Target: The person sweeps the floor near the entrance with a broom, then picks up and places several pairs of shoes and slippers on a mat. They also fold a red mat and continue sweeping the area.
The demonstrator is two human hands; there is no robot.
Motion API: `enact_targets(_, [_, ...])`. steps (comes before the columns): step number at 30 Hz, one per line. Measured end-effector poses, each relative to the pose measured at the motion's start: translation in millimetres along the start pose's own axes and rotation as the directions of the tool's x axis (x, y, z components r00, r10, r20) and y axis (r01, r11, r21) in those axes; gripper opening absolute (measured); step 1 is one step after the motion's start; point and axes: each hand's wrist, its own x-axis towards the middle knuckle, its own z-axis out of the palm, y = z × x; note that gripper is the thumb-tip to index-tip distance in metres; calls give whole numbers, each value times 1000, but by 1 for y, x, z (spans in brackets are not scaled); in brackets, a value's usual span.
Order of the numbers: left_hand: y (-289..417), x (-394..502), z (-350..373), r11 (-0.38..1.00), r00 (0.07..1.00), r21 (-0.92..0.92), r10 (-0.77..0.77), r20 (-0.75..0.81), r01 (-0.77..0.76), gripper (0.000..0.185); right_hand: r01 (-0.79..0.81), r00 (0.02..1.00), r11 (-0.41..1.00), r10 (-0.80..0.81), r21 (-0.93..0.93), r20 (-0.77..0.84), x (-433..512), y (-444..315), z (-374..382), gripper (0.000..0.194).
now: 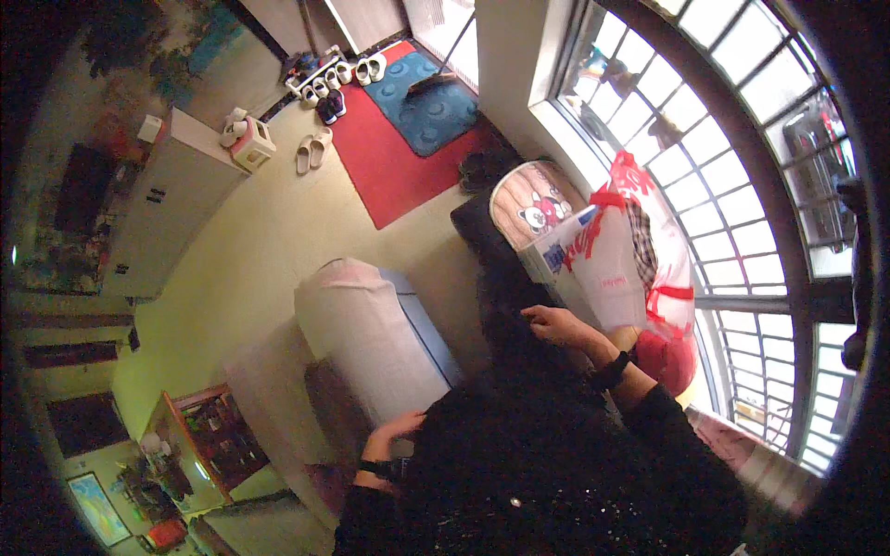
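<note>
My left hand (400,425) is low in the view, beside my dark clothing, which hides its fingertips. Just beyond it stands a boxy piece of furniture (361,320) draped in pale cloth, with a blue-grey side panel. My right hand (556,325) is over my black-clad leg (507,299), fingers partly curled, and I make out nothing in it. A dark band circles each wrist. Close to the right hand is a white plastic bag (605,278) with red and blue print. Behind that bag lies checked cloth (641,243), and a red rounded item (664,361) sits below.
A wooden-patterned stool top (532,198) with a cartoon bear is by the barred window (695,174). Ahead lie a red mat (375,167) and blue mat (424,104), with slippers (313,149) and several shoes nearby. A long TV cabinet (181,194) stands left.
</note>
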Motion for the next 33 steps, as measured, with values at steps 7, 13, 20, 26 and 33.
enact_targets(7, [60,-51,-82,961,969,-235,90,-230,-145,36,36,999,996,-38,75,25,122,-94,-91,44])
enact_targets(13, [104,-70,-167,775,908,-565,26,-418,-282,39,112,993,988,-114,-106,-14,238,-153,-147,42])
enact_targets(20, [160,-54,-346,756,858,-552,24,-513,-351,48,-32,992,968,0,-249,-127,362,-220,-190,41])
enact_targets(26, [205,-74,-485,730,806,-520,73,-587,-444,42,-142,985,902,89,-408,-145,424,-269,-232,42])
enact_targets(33, [238,-56,-571,935,682,-207,48,-730,-287,38,-169,945,833,-15,-526,-327,502,-277,-298,41])
